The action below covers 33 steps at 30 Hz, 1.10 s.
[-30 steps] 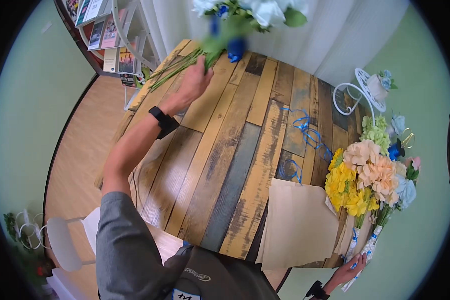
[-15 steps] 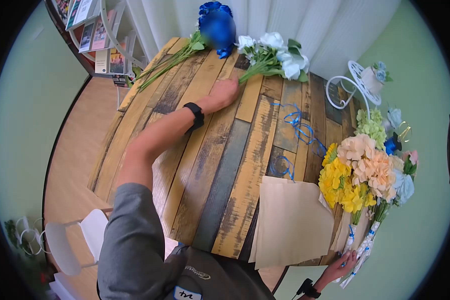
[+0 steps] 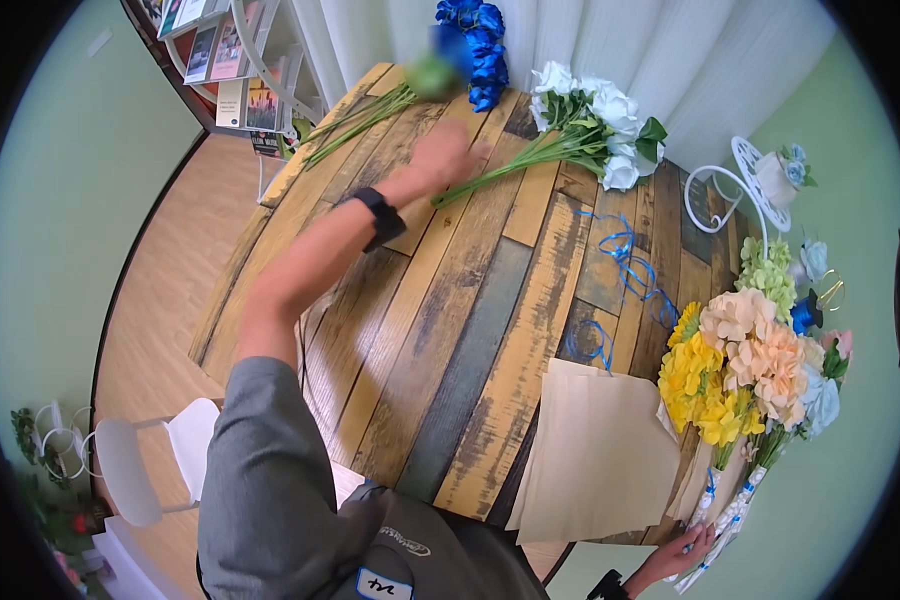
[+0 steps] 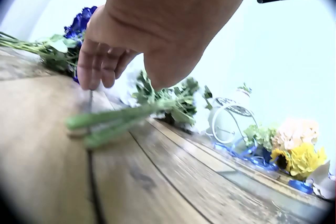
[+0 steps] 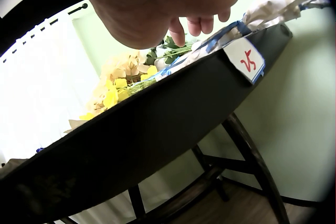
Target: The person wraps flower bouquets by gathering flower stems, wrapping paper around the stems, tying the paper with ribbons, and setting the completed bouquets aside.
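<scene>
In the head view my left hand (image 3: 445,158) hovers over the far left of the table, between two bunches of flowers. Its fingers hang loosely in the left wrist view, with nothing in them. Just below them lie the green stems (image 4: 118,123) of the white roses (image 3: 615,115). Beyond the hand is a bunch of blue flowers (image 3: 485,55), its stems pointing left. My right hand (image 3: 682,552) rests at the table's right edge, fingertips at the white-and-blue wrapped stems (image 3: 735,510) of finished bouquets. In the right wrist view its fingers (image 5: 194,26) lie loosely by the wrapping.
Brown paper sheets (image 3: 600,450) lie near the front right. Curled blue ribbon (image 3: 630,265) is strewn behind them. Yellow flowers (image 3: 695,385) and peach flowers (image 3: 765,345) line the right edge. A white bicycle-shaped plant stand (image 3: 760,185) stands at the back right.
The left hand let go of the white roses, now lying farther right at the back, and moved back left toward the blue flowers. The right hand has stayed by the wrapped stems.
</scene>
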Tool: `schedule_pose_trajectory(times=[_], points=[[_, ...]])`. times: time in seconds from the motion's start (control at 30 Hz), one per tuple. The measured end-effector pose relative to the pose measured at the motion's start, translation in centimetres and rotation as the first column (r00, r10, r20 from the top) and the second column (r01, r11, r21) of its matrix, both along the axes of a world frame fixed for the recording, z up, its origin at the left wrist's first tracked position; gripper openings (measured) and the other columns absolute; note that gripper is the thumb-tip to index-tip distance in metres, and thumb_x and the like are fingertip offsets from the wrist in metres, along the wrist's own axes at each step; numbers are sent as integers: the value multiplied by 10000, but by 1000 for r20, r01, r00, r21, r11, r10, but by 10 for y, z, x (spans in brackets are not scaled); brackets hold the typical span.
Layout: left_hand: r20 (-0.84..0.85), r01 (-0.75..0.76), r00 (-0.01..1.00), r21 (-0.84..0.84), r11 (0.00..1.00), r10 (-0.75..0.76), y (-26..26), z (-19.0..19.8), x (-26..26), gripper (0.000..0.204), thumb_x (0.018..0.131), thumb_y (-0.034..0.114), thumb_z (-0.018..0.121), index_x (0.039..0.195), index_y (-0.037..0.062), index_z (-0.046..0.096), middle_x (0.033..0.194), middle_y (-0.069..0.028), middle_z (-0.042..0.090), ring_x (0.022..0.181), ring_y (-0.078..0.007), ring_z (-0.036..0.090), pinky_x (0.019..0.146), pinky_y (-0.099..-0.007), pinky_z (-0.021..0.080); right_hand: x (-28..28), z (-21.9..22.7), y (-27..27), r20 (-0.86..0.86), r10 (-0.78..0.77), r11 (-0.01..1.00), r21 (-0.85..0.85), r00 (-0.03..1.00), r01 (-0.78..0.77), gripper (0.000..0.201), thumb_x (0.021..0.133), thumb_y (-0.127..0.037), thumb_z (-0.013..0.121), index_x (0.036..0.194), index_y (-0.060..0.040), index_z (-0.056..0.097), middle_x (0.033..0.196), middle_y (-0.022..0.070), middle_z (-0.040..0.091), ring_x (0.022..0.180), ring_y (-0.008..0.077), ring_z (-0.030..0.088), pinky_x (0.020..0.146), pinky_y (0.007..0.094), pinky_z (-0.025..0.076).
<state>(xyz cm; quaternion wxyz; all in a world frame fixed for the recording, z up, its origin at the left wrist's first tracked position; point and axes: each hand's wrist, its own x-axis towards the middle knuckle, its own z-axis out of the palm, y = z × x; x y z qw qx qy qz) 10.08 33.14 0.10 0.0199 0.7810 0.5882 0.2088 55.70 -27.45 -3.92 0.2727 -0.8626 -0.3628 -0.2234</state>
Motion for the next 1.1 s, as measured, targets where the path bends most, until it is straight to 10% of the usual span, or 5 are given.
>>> schedule_pose_trajectory(times=[0.17,0.5,0.73,1.0,1.1], points=[[-184,-340,916,113,934,355,51,-7,-122,688,831,499,706,1214,-48,538,1221,-209,568,1208,-376,501,991,-497,443,-4,4,-9,-24,-75,995,69,997,76,387,1029,-233,542,1164,121,625,1281,222,581,1194,332,553,1024,405,435],[-386,-265,902,-146,953,192,96,-26,-186,500,943,373,570,1247,-23,555,1305,-233,548,1282,-402,460,1013,-510,440,-12,10,4,-30,-59,997,52,998,60,396,1033,-237,532,1164,128,610,1246,215,596,1184,330,543,1044,405,409],[-356,-24,934,-7,1000,20,123,-50,-200,218,938,145,455,1077,-6,530,994,-287,667,941,-441,652,837,-540,506,-20,16,-3,-98,-60,993,92,993,69,392,1042,-240,512,1175,114,614,1243,194,604,1182,317,546,1034,404,416],[70,-66,995,-99,993,73,110,-28,-175,493,951,394,560,867,-87,629,859,-339,639,908,-525,603,823,-541,475,-27,26,10,-93,-33,992,114,995,44,372,1050,-235,497,1200,85,615,1211,171,630,1127,285,578,1015,373,435],[227,-123,962,-144,982,154,77,4,-160,511,969,395,566,749,-65,580,630,-213,583,587,-357,592,578,-471,467,-34,36,19,-151,12,980,199,988,18,356,1056,-222,480,1197,73,621,1200,156,630,1087,255,598,981,353,461]])
